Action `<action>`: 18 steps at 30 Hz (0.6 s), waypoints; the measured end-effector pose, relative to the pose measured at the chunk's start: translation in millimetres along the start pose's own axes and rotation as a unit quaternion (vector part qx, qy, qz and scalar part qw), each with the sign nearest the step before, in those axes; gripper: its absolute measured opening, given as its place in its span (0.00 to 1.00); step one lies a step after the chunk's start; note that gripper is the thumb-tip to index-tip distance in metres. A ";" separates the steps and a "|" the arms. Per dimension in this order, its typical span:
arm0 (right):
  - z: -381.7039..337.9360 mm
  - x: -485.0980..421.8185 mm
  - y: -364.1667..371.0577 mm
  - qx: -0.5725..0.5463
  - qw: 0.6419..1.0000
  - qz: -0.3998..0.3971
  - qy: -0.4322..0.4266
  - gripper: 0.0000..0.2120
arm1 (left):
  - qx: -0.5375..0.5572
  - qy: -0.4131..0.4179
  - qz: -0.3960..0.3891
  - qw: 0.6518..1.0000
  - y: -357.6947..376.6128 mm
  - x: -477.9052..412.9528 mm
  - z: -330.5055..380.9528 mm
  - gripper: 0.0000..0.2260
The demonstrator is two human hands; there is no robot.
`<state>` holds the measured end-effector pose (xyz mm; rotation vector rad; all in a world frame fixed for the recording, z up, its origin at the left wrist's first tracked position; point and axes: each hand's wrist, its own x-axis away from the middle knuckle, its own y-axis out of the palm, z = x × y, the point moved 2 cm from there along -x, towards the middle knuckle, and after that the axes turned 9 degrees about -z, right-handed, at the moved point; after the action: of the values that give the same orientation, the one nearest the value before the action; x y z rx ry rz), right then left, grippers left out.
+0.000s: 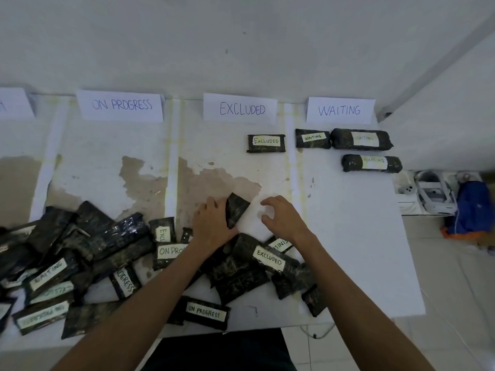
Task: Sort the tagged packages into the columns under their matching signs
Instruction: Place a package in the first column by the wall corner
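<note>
tabletop (pixel 348 236): signs on progress (pixel 122 105), excluded (pixel 241 109), waiting (pixel 339 110); one tagged package under excluded, three under waiting. unsorted pile (pixel 80 263) at near edge. left hand (pixel 211 226) grips dark package (pixel 236 210), tag hidden, in excluded column. right hand (pixel 281 218) open, empty.

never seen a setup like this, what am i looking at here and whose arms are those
There is no machine here: the picture comes from a camera worn on a person's head, looking down, so the arms are theirs. On the table stand paper signs: ON PROGRESS, EXCLUDED, WAITING. One tagged dark package lies under EXCLUDED, three under WAITING, none under ON PROGRESS. An unsorted pile sits near the person. The left hand grips a package whose tag is hidden; the right hand hovers beside it, open.
</note>
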<state>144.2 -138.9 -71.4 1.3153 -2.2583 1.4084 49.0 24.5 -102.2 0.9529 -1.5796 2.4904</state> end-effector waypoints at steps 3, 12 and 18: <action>-9.0 5.3 -2.2 -0.012 1.000 0.008 -0.005 0.18 | 0.137 0.046 -0.013 0.989 -17.5 -0.7 -0.5 0.20; -46.7 13.3 2.8 -0.257 0.964 0.056 0.028 0.19 | 0.471 -0.030 -0.133 0.872 -47.3 20.0 -16.9 0.11; -73.5 8.5 35.5 -0.246 0.967 0.054 0.045 0.24 | 0.549 -0.094 -0.103 0.824 -38.5 25.1 -27.9 0.09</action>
<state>91.4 -79.8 -49.9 0.9599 -2.4274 0.8247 28.9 59.2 -66.3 1.3352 0.1732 3.0957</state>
